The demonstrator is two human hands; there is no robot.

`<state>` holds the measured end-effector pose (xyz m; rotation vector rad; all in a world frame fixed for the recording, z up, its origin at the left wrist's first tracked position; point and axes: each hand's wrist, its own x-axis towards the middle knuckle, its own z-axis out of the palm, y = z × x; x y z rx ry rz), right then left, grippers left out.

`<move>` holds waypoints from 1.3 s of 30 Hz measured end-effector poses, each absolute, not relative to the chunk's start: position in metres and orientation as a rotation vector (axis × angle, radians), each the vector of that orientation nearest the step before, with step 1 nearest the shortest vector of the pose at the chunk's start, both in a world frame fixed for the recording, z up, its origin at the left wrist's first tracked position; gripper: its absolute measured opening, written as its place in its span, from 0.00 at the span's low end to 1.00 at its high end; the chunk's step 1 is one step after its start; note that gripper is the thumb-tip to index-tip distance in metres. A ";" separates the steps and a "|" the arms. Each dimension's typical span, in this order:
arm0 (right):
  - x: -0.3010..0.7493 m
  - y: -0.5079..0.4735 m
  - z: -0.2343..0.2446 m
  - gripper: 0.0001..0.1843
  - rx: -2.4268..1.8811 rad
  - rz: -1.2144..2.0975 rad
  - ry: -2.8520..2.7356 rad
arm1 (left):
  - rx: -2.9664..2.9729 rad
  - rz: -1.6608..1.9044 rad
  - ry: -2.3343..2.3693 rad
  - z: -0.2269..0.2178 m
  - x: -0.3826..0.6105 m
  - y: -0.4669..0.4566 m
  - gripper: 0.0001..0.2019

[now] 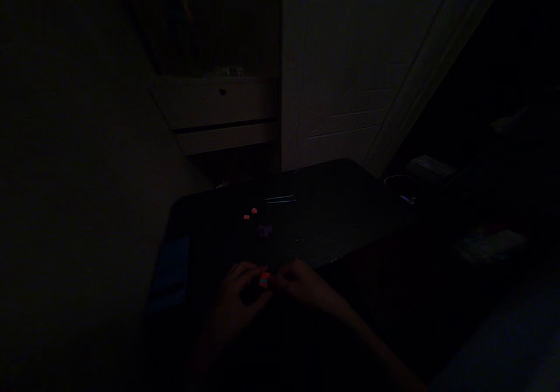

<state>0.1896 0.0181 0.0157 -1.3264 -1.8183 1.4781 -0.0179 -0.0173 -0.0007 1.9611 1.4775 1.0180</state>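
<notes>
The scene is very dark. A small bright orange piece (264,279) with a grey-blue patch sits between the fingertips of my left hand (240,293), which is closed on it in a pinch. My right hand (300,282) meets its right side with the fingers bunched together; whatever those fingertips hold is hidden. Beyond the hands, a purple lumpy piece (264,230) lies on the dark table (332,205). Two small orange-pink pieces (250,214) are farther back. A tiny orange bit (296,240) rests to the right of the purple piece.
Two thin pale sticks (280,199) lie toward the table's back. A bluish flat rectangular object (171,266) is at the left edge. Behind the table stand a drawer unit (223,103) and a pale panel (336,88). A box-like object (431,167) and a white cable show at right.
</notes>
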 end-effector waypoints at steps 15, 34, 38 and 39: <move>0.171 -0.013 0.006 0.21 -1.418 1.304 -1.541 | 2.004 1.104 1.614 -0.005 -0.006 -0.022 0.10; 0.161 -0.026 0.012 0.20 -1.548 0.930 -1.829 | 1.991 1.215 1.511 0.000 -0.006 -0.019 0.04; 0.159 -0.028 0.010 0.19 -1.572 0.871 -1.838 | 1.975 1.221 1.509 0.001 -0.005 -0.019 0.03; 0.159 -0.028 0.011 0.20 -1.586 0.871 -1.845 | 1.969 1.227 1.512 0.001 -0.005 -0.019 0.03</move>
